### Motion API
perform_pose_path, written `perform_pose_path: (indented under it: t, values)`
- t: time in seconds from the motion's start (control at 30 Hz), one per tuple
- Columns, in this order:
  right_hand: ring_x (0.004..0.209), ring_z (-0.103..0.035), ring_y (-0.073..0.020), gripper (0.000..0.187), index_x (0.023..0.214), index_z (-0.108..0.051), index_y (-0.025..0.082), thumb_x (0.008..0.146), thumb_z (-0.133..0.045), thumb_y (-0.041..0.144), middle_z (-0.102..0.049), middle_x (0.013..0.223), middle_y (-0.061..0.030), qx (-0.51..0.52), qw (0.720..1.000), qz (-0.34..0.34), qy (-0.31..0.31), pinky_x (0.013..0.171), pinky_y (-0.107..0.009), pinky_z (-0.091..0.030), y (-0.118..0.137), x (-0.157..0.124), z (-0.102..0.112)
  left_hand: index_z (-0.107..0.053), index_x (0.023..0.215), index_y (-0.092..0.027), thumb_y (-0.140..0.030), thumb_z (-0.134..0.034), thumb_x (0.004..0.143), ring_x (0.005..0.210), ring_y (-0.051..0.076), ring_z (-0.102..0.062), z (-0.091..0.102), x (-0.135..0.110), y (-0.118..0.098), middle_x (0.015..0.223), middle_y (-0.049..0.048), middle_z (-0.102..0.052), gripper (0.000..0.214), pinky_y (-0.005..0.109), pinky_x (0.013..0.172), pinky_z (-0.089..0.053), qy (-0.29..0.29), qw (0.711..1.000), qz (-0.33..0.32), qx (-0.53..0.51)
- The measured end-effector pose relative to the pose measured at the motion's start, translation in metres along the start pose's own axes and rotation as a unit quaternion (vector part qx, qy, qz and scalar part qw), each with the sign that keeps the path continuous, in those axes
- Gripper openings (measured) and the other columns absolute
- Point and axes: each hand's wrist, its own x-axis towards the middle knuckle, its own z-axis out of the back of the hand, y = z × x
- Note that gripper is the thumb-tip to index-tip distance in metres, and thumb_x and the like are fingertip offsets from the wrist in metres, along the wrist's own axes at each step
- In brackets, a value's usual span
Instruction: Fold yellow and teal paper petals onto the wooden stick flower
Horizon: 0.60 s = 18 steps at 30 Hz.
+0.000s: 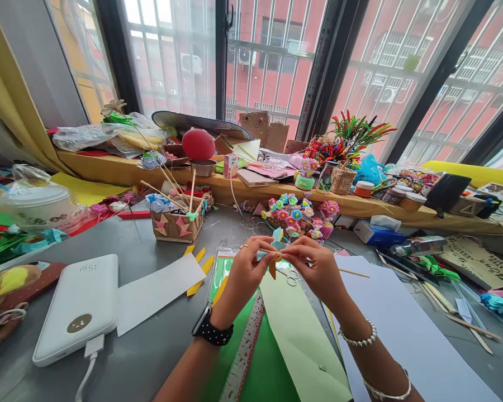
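My left hand (245, 273) and my right hand (314, 268) meet above the grey table, fingers pinched together on a small paper flower piece (275, 248) in light blue, yellow and orange. A thin wooden stick (354, 273) runs out to the right from under my right hand. Under my hands lie a green sheet (268, 368), a pale green sheet (302, 340) and a ruler (243, 354). Small scissors (291, 276) lie just below my right fingers.
A white power bank (81, 307) with its cable sits at the left beside a white paper slip (157, 290). Yellow paper strips (199, 271), a cardboard box (178, 223), paper flowers (295, 215) and a cluttered windowsill (276, 192) lie behind. A white sheet (402, 329) is at the right.
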Motion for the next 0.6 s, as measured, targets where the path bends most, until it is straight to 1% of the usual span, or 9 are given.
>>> perform_pose_path:
  t: [0.1, 0.27, 0.37, 0.43, 0.6]
  values:
    - [0.067, -0.056, -0.0149, 0.012, 0.078, -0.067, 0.019, 0.079, -0.056, 0.022, -0.058, 0.072, -0.0041, -0.01, 1.0, 0.006, -0.007, 0.057, -0.026, -0.046, 0.0008, -0.0011, -0.0018, -0.058, 0.076, -0.016, -0.033, -0.052, 0.078, 0.067, 0.012, -0.056, -0.0004, 0.0001, -0.0006, 0.103, 0.0073, -0.058, 0.017, 0.021, 0.05, -0.041, 0.008, 0.999, 0.04, -0.028]
    - [0.07, -0.054, -0.0155, 0.012, 0.08, -0.065, 0.019, 0.08, -0.053, 0.02, -0.056, 0.074, -0.0044, -0.041, 0.999, 0.025, -0.011, 0.059, -0.026, -0.047, 0.0007, -0.0031, -0.0058, -0.058, 0.075, -0.016, -0.037, -0.053, 0.076, 0.067, 0.012, -0.058, -0.0004, -0.0003, -0.0004, 0.105, 0.0074, -0.058, 0.022, 0.024, 0.057, -0.046, 0.008, 0.994, 0.086, -0.067]
    - [0.072, -0.054, -0.0161, 0.013, 0.081, -0.065, 0.019, 0.081, -0.051, 0.02, -0.056, 0.076, -0.0047, -0.051, 0.998, 0.03, -0.009, 0.059, -0.026, -0.047, 0.0, -0.004, -0.0077, -0.055, 0.079, -0.016, -0.039, -0.054, 0.075, 0.055, 0.008, -0.055, -0.0013, -0.0009, 0.0003, 0.106, 0.0065, -0.058, 0.023, 0.022, 0.05, -0.044, 0.012, 0.991, 0.108, -0.081]
    - [0.072, -0.054, -0.0162, 0.014, 0.081, -0.064, 0.02, 0.081, -0.051, 0.02, -0.055, 0.076, -0.0047, -0.053, 0.998, 0.027, -0.007, 0.059, -0.026, -0.047, -0.0004, -0.0042, -0.0082, -0.054, 0.08, -0.017, -0.039, -0.054, 0.075, 0.049, 0.005, -0.051, -0.0018, -0.0011, 0.0004, 0.105, 0.0055, -0.059, 0.023, 0.02, 0.046, -0.041, 0.012, 0.99, 0.113, -0.082]
    - [0.07, -0.054, -0.0158, 0.01, 0.077, -0.064, 0.019, 0.079, -0.054, 0.02, -0.054, 0.076, -0.0046, -0.025, 1.0, 0.005, 0.002, 0.06, -0.027, -0.049, -0.0007, -0.0039, -0.0093, -0.053, 0.071, -0.016, -0.035, -0.055, 0.075, 0.046, 0.004, -0.044, -0.0011, -0.0007, -0.0006, 0.105, 0.0055, -0.06, 0.02, 0.02, 0.045, -0.037, 0.008, 0.993, 0.095, -0.072]
